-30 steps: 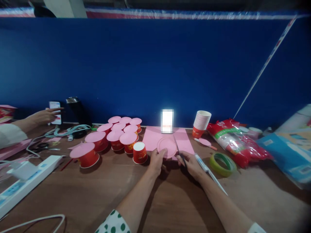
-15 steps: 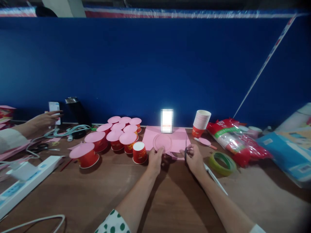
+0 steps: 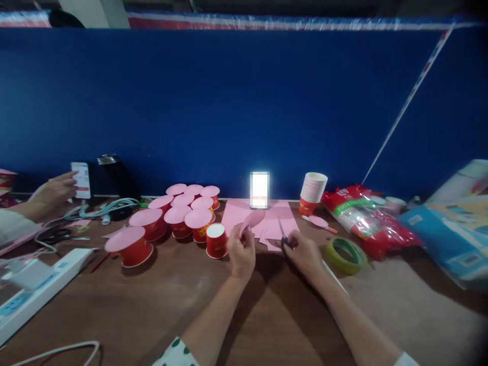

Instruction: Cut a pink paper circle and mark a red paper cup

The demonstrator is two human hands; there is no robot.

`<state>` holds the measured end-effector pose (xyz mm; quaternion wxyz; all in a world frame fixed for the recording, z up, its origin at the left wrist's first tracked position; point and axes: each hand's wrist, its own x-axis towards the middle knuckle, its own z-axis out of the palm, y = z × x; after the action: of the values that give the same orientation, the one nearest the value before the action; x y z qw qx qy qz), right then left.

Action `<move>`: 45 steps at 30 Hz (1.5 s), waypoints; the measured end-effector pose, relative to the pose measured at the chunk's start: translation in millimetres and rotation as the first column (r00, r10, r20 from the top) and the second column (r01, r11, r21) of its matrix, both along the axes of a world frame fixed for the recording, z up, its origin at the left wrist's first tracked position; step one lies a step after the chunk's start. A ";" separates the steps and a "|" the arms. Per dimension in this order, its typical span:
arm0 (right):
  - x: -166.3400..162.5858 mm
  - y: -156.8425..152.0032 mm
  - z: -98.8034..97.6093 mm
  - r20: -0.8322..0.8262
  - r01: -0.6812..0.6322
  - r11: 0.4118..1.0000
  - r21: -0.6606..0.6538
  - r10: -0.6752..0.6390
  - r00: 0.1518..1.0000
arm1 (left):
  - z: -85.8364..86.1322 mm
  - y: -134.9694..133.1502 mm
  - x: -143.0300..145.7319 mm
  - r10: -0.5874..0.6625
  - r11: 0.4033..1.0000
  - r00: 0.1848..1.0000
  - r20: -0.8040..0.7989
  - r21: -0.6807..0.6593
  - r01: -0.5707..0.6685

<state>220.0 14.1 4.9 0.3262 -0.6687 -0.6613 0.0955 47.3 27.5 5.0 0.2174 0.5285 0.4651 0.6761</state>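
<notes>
Pinched in my left hand [image 3: 242, 253] is a pink paper disc [image 3: 254, 218], tilted up and curved. My right hand [image 3: 305, 251] is closed round the dark handles of a pair of scissors [image 3: 281, 231], its blades pointing away from me. Under and beyond both hands lies a sheet of pink paper [image 3: 236, 211], with pink offcuts [image 3: 271, 244] at its near edge. Left of my left hand an upturned red paper cup [image 3: 217, 241] shows its white base. Several more red cups [image 3: 131, 251] stand further left, each topped by a pink disc.
A lit phone [image 3: 260, 190] stands on the pink sheet. Stacked paper cups [image 3: 313, 193], a roll of tape [image 3: 346, 255] and a red plastic package [image 3: 362, 218] sit on the right. At left are a power strip [image 3: 41, 287], cables, a flask [image 3: 118, 175] and another person's hand [image 3: 57, 190] at a phone.
My left hand has lifted and tilted the disc, which lay flatter before. The scissors have moved away from it slightly, to its right. The other person's hand has moved left and lower.
</notes>
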 end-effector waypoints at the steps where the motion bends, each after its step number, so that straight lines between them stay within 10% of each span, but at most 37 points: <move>1: -2.0 -2.2 -0.1 0.085 -0.040 0.999 -0.030 0.043 0.995 | 2.9 -2.4 -0.4 -0.013 0.997 0.999 -0.029 0.072 0.015; 6: -11.4 -10.6 2.1 0.282 -0.184 0.965 -0.188 0.233 0.931 | 9.0 -5.6 -1.7 0.000 0.960 0.986 -0.169 0.275 0.047; 21: -20.5 -24.6 12.1 0.145 -0.408 0.879 -0.247 0.450 0.881 | -4.0 -1.7 -1.0 -0.135 0.966 0.938 -0.319 0.167 0.196; 31: -13.1 -23.6 10.7 -0.101 -0.605 0.700 -0.379 0.618 0.779 | -12.8 3.1 1.1 -0.201 0.972 0.901 -0.384 0.035 0.231; 37: -10.4 -25.7 21.7 -0.169 -0.653 0.647 -0.395 0.647 0.743 | -13.3 5.8 3.0 -0.255 0.962 0.965 -0.054 -0.116 0.248; 42: -12.9 -26.9 19.7 -0.024 -0.519 0.764 -0.384 0.553 0.833 | -7.9 8.1 0.0 -0.218 0.949 0.975 0.032 -0.228 0.219; 45: -9.9 -26.7 20.3 -0.132 -0.621 0.668 -0.410 0.630 0.765 | -7.5 11.5 -4.2 -0.208 0.948 0.978 0.007 -0.246 0.203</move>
<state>210.1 -12.7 25.1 0.1108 -0.4569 -0.8154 0.3379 43.1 39.1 -2.5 0.3456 0.5496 0.4895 0.5821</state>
